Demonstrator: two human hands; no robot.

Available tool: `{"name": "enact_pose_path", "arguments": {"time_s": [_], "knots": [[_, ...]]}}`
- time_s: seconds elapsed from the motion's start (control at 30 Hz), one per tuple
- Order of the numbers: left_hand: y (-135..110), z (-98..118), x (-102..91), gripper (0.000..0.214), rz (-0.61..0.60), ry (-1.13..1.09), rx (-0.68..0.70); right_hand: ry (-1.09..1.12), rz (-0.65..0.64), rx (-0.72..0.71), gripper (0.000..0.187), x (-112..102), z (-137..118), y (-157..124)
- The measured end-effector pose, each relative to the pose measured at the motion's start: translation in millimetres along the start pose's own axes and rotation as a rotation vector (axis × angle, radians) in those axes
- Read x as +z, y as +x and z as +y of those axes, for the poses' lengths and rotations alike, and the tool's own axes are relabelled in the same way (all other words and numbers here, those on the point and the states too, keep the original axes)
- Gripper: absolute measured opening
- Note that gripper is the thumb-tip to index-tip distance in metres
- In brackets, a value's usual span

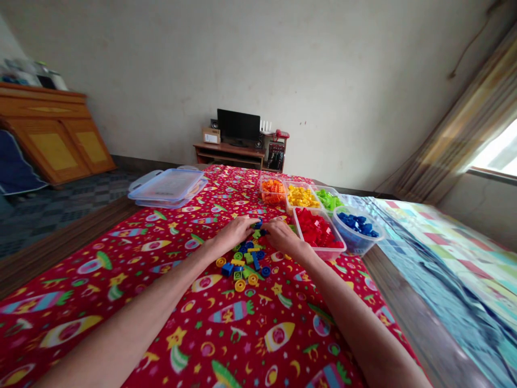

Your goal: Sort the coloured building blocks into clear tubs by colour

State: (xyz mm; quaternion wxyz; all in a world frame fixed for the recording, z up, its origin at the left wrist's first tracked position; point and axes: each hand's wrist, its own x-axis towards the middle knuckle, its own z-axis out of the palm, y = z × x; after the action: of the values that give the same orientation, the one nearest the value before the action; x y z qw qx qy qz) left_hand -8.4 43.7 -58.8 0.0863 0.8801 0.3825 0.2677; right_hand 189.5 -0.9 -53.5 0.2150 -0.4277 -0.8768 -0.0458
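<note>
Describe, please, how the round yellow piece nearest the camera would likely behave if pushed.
The round yellow piece lies flat, so it would probably slide over the red cloth rather than roll. Its circular outline suggests it might roll if stood on edge. Its plastic look suggests stiffness.

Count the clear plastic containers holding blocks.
5. Back row, left to right: orange-block box, yellow-block box, green-block box; front: red-block box, round blue-block tub.

Pale wall (169,64), 1 bright window (498,151).

no legible text, box label (210,138) seemingly too small
</note>
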Motion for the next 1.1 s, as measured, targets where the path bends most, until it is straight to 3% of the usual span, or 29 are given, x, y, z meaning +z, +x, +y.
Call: {"name": "enact_pose_path", "arguments": {"time_s": [0.2,0.4,0.53,0.6,0.77,0.87,1.0,1.1], "knots": [[-5,7,-4.4,0.036,-0.010,0.017,0.014,-0.006,0.060,0.222,0.018,-8,-12,2],[-6,3,-1.6,0.028,-0.010,0.025,0.027,0.216,0.190,0.451,0.016,-19,-23,12],[-5,4,-0.7,0.012,0.009,-0.003,-0.035,0.588,0.211,0.607,0.011,-26,-28,21],[-1,4,-2.5,0.012,0.043,-0.026,-0.092,0.910,0.223,0.684,0.007,-28,-30,24],[11,9,-19.0,0.021,0.160,-0.174,-0.266,1.646,0.302,0.948,0.019,-26,-37,28],[14,20,-30.7,0.028,0.183,-0.274,-0.200,1.824,0.361,1.070,0.015,-25,-40,31],[13,36,-33.1,0.033,0.088,-0.216,-0.052,1.927,0.341,1.098,0.021,-24,-45,33],[11,40,-29.3,0.037,0.084,-0.184,-0.037,1.948,0.347,1.096,0.029,-25,-48,33]]}}
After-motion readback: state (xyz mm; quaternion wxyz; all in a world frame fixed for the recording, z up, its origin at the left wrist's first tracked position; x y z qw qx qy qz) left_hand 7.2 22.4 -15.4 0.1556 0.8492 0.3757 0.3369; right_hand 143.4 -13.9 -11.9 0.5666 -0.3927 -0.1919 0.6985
